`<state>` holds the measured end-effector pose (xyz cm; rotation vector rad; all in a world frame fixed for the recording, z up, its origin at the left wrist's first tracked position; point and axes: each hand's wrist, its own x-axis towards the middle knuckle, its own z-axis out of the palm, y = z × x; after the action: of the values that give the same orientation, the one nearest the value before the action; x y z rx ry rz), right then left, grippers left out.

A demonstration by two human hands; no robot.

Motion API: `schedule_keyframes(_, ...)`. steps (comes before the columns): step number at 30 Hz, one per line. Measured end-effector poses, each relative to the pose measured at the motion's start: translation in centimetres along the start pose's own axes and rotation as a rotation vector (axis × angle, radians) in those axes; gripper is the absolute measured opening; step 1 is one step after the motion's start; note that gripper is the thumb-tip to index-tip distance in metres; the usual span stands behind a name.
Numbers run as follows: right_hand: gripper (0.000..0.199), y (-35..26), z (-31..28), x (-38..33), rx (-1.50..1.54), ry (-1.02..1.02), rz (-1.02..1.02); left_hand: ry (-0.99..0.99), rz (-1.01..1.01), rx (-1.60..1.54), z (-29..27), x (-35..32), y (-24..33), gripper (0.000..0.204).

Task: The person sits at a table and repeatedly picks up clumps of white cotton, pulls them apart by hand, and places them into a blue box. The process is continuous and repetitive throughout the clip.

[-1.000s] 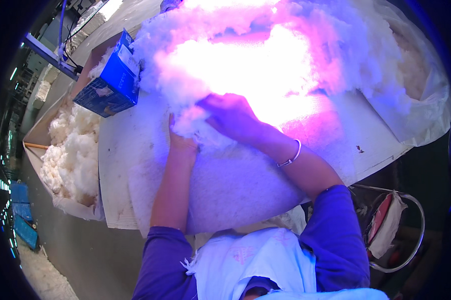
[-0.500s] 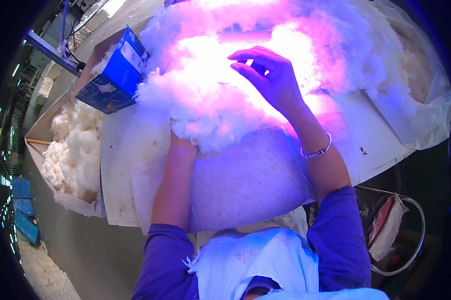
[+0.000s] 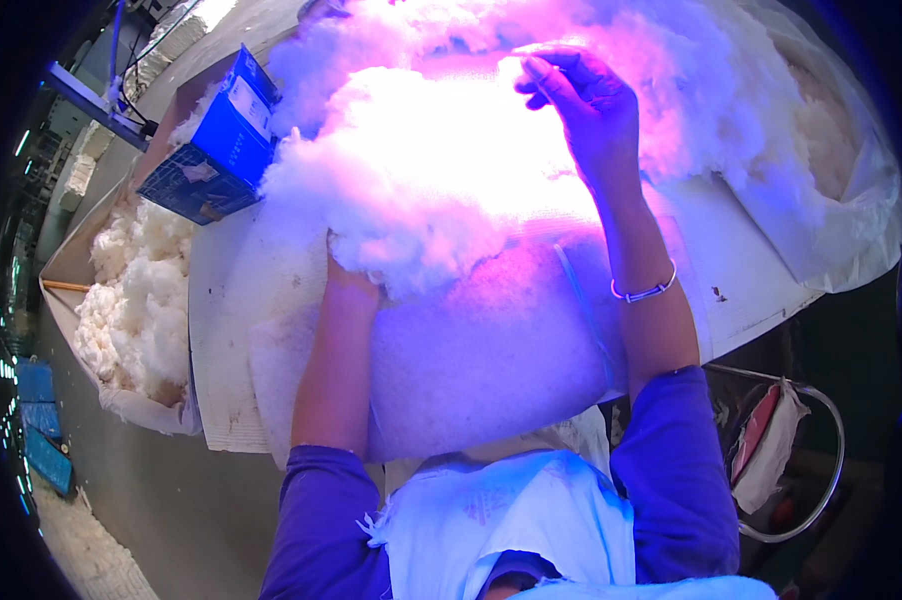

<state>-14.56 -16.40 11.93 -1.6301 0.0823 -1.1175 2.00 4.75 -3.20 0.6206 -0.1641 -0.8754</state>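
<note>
A large heap of loose white cotton fluff [image 3: 411, 230] lies before me, washed out by a strong white and violet glow. My left hand [image 3: 353, 284] reaches under the near left part of this heap, so its fingers are hidden. Above the glowing middle is my right hand [image 3: 596, 95], thumb and fingers drawn together in a pinch. Glare covers the fingertips, and I cannot make out what is between them. A flat sheet of pale wadding [image 3: 481, 370] lies between my forearms, along the near edge of the white table [image 3: 226, 350].
A blue box [image 3: 216, 135] stands left of the heap. Beyond the table's left edge, a large open carton [image 3: 66, 300] holds more cotton [image 3: 131, 320]. Plastic sheeting [image 3: 851, 240] edges the fluff on the right. A curved metal tube frame [image 3: 839, 440] is at lower right.
My right hand has moved farther away and slightly right, its fingers now closer together. My left hand stays beneath the fluff. The whole view has shifted a little.
</note>
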Motion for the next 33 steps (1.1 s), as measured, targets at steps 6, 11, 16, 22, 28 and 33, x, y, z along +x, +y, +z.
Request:
schedule_keyframes(6, 0.019, -0.5, 2.0, -1.5, -0.210, -0.175, -0.094, -0.002, 0.009, 0.012, 1.0, 0.5, -0.5, 0.041)
schedule_keyframes(11, 0.016, -1.6, 2.0, -1.3, -0.263, -0.132, -0.100, 0.012, 0.019, 0.018, 1.2, 0.1, -0.3, 0.041)
schedule_keyframes(16, 0.010, -2.9, 2.1, -2.3, -0.282, -0.717, -0.158, 0.023, 0.064, 0.004, 1.4, -0.1, -0.4, 0.041)
schedule_keyframes(22, 0.015, -1.7, 3.6, -3.8, -0.512, -0.804, -0.065, 0.013, 0.096, 0.005, 1.9, 0.2, -0.3, 0.041)
schedule_keyframes(28, 0.016, -0.5, 4.4, -4.4, -0.445, -0.780, -0.093, -0.003, 0.081, 0.008, 1.5, 0.2, -0.1, 0.040)
schedule_keyframes(33, 0.011, -0.6, 3.2, -3.3, -0.288, -0.551, 0.154, -0.034, 0.039, 0.027, 1.0, 0.4, 0.1, 0.040)
